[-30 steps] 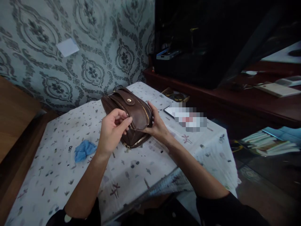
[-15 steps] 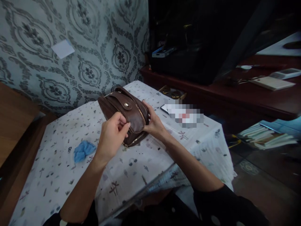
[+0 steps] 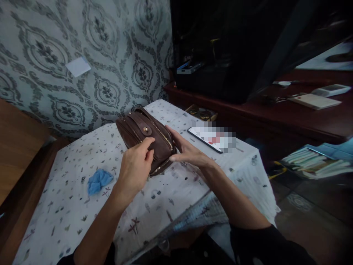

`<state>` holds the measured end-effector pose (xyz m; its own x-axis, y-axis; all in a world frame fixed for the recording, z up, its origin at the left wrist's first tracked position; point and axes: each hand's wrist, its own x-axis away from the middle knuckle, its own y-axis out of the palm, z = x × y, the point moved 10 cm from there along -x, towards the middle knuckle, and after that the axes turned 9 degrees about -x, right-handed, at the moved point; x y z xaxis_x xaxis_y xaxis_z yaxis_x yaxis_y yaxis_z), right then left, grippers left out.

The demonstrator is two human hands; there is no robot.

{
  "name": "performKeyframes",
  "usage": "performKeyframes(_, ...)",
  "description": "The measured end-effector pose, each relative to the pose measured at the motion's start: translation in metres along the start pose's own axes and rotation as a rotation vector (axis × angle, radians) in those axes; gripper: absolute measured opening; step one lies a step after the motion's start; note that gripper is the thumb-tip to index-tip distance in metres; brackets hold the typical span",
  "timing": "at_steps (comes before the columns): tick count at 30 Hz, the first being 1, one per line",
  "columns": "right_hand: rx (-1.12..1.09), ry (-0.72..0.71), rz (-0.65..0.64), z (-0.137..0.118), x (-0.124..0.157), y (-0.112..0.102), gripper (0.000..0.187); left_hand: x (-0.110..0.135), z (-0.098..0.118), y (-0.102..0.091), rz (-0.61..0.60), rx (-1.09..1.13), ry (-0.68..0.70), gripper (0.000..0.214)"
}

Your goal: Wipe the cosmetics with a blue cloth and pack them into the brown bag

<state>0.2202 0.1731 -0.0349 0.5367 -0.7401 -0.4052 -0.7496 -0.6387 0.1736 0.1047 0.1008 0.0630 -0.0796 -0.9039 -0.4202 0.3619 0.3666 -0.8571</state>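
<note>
A brown leather zip bag [image 3: 158,145] with gold zippers and a snap-fastened strap [image 3: 145,129] lies on the patterned tablecloth. My right hand [image 3: 190,151] grips its right end, thumb on the near side and fingers along the far side. Over the near left side of the bag is my left hand [image 3: 136,162], its index finger stretched across the leather and apart from the thumb. Nothing shows between those two; the other fingers are mostly hidden. A crumpled blue cloth [image 3: 99,180] lies to the left of my left hand.
A phone [image 3: 205,140], partly blurred out, lies right of the bag. Behind it, a small box [image 3: 201,112] sits by the dark red cabinet [image 3: 248,114], which bears a large black screen [image 3: 220,48]. Papers or books [image 3: 317,162] are stacked low at the right.
My left thumb and index finger were pinched together at the bag's zipper; now they are apart, with the index finger stretched out. My right hand still grips the bag's end.
</note>
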Motion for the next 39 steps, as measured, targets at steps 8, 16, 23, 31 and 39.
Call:
performKeyframes(8, 0.13, -0.086, 0.19, 0.001, -0.007, -0.012, 0.092, 0.011, 0.003, 0.004, 0.108, -0.122, 0.092, 0.029)
performKeyframes(16, 0.184, -0.084, 0.166, -0.003, -0.004, -0.012, 0.092, 0.022, 0.013, 0.017, 0.158, -0.353, 0.203, 0.033)
performKeyframes(23, 0.487, -0.124, 0.265, -0.035, -0.023, 0.005, 0.084, 0.036, 0.012, 0.007, 0.327, -0.306, 0.294, 0.027)
performKeyframes(31, 1.087, -0.023, 0.214, -0.058, -0.074, 0.048, 0.073, 0.032, -0.02, 0.01, 0.336, -0.171, 0.127, 0.066)
performKeyframes(39, 1.272, -0.068, 0.193, -0.06, -0.091, 0.07, 0.07, 0.009, -0.076, -0.008, 0.271, 0.391, -0.06, 0.022)
